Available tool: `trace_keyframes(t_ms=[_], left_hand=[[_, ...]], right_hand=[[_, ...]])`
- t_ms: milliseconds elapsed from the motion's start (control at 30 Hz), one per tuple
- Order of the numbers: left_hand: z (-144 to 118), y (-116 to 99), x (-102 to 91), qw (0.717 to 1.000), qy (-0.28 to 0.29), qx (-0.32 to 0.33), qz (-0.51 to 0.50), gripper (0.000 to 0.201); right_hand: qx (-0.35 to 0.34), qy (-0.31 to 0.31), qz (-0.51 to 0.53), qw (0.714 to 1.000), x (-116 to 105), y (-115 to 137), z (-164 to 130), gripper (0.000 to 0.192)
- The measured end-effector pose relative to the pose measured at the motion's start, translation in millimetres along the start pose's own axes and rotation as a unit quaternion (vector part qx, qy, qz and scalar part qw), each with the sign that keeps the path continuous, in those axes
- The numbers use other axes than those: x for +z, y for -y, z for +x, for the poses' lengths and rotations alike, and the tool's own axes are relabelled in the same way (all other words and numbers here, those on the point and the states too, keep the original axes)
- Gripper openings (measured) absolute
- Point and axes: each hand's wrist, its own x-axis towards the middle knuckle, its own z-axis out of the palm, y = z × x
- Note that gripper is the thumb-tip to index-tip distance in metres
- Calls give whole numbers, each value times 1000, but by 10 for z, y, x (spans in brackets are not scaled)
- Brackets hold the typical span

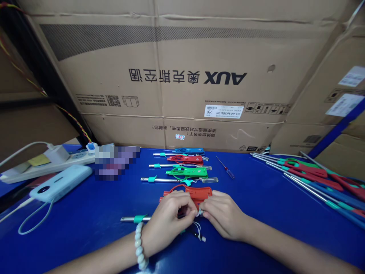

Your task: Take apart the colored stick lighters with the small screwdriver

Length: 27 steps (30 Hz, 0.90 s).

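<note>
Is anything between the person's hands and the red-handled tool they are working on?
Nothing visible. Both the left hand and the right hand already rest on the red-handled tool, fingers meeting at its near edge. The finished tools lie in a row behind it, apart from the hands.

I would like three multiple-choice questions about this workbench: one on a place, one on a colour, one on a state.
1. Where does the screwdriver lie?
A. right of the finished row
B. on the power strip
C. in the left hand

2. What colour is the tool in both hands?
A. green
B. blue
C. red

3. How are the hands?
A. both flat, open
B. both closed on the tool
C. one lifted away

Answers:
1 A: the screwdriver lies on the table, right of the row.
2 C: the tool is red.
3 B: left hand and right hand pinch it.
</note>
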Motion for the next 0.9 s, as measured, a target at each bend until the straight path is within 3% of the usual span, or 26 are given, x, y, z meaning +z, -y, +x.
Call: trace_keyframes(t_ms=[300, 433, 567, 733, 900], left_hand=[[11, -13, -5, 1000, 7, 4, 22, 16], [43, -28, -75, 998, 42, 17, 34, 16], [96, -66, -305, 988, 129, 31, 76, 6], [109, -164, -675, 947, 216, 41, 235, 6], [25, -222, -916, 935, 218, 5, 279, 8]], right_hand=[[-4, -10, -37, 999, -6, 6, 16, 25], [-1, -1, -58, 998, -19, 26, 29, 26], [18, -7, -40, 999, -33, 24, 32, 26], [38, 15, -19, 999, -57, 27, 29, 22], [55, 45, -22, 997, -30, 28, 22, 17]])
